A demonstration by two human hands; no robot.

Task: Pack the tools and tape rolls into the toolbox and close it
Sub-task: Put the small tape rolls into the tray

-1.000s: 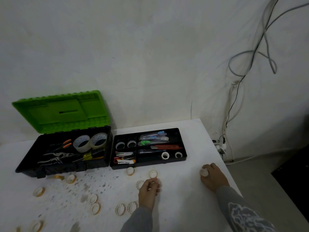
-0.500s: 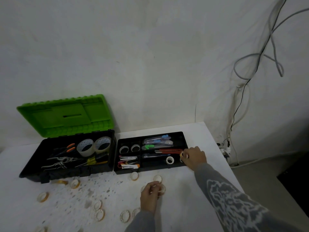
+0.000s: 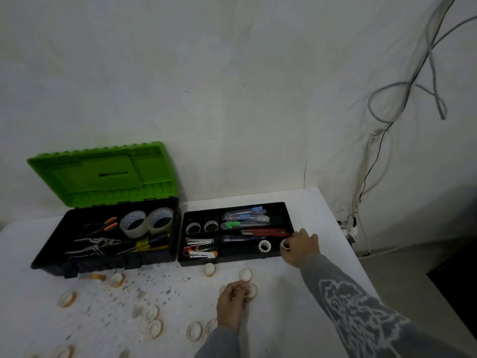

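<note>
The toolbox (image 3: 49,251) stands open at the left with its green lid (image 3: 103,174) up; pliers, a screwdriver and two big clear tape rolls (image 3: 145,222) lie inside. Beside it sits the black tray (image 3: 232,258) with cutters, pens and small rolls. My right hand (image 3: 299,248) is at the tray's right front corner, pinching a small white tape roll (image 3: 284,245) just over the compartment. My left hand (image 3: 231,303) rests on the table, fingers curled round a small tape roll (image 3: 251,290). Several small rolls, like the one at mid-table (image 3: 209,269), lie scattered on the white table.
The table's right edge (image 3: 361,267) runs close to my right arm. Cables and a power strip (image 3: 349,228) hang on the wall at the right. More small rolls (image 3: 67,298) lie at the front left of the stained tabletop.
My right hand carried a small white roll from the table's right side up to the tray's right front corner. My left hand stayed on the table at its roll.
</note>
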